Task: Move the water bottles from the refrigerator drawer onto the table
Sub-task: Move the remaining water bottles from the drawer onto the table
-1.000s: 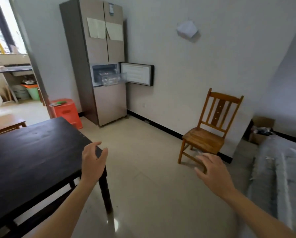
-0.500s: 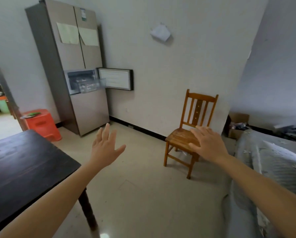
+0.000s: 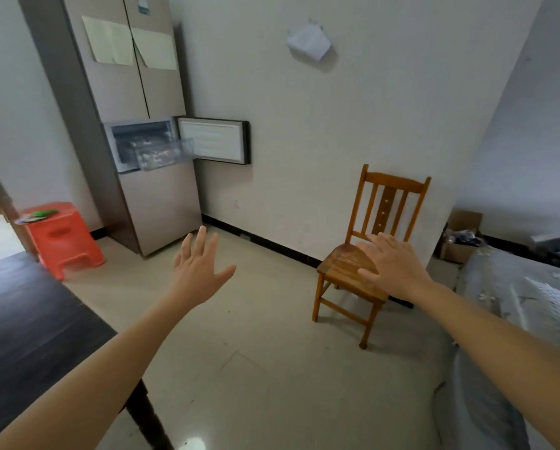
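Observation:
A tall grey refrigerator [image 3: 161,196] stands across the room at the upper left. Its small middle door [image 3: 214,141] hangs open to the right, and a clear drawer [image 3: 161,154] is pulled out with pale items inside, too blurred to tell apart. The dark wooden table [image 3: 28,323] fills the lower left. My left hand [image 3: 199,271] is raised in mid-air with fingers spread and holds nothing. My right hand [image 3: 392,264] is stretched out flat, palm down, in front of the chair, also holding nothing. Both hands are far from the refrigerator.
A wooden chair [image 3: 369,254] stands against the wall at the right. An orange plastic stool [image 3: 62,238] sits left of the refrigerator. A grey covered sofa [image 3: 519,306] lines the right edge, with a cardboard box [image 3: 460,238] behind it. Open tiled floor lies between me and the refrigerator.
The view has swung right and nearer to the refrigerator, so less table shows. Both hands have risen and their fingers have spread out.

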Tool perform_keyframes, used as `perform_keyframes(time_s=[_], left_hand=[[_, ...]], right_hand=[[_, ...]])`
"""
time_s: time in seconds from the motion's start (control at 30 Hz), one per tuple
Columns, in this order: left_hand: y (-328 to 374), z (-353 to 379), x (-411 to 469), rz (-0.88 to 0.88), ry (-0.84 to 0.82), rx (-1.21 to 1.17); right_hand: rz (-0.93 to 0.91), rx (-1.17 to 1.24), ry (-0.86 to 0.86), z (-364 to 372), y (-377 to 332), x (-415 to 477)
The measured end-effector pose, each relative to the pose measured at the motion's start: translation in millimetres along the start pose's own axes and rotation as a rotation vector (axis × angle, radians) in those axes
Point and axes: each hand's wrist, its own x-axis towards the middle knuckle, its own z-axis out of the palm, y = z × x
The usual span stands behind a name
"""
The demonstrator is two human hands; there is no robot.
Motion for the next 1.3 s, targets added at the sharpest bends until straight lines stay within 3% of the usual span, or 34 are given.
perform_keyframes(time_s=[0.23,0.63,1.03,1.3], left_hand=[[61.3,36.8,87.3,0.029,0.096,-0.017],[142.7,102.0,209.2,-0.193,0.169,-0.092],[56.1,122.2,357.1,-0.349,0.286,-0.016],[15.4,125.2,496.5,-0.372,0.334,-0.038]], right_hand=[[-0.010,0.022,0.058,28.2,74.3,81.4],[-0.222,0.057,0.080,51.9,186.0,250.9],[-0.526,0.129,0.093,106.6,136.4,472.0],[-0.428,0.305,0.159,110.1,126.2,625.7]])
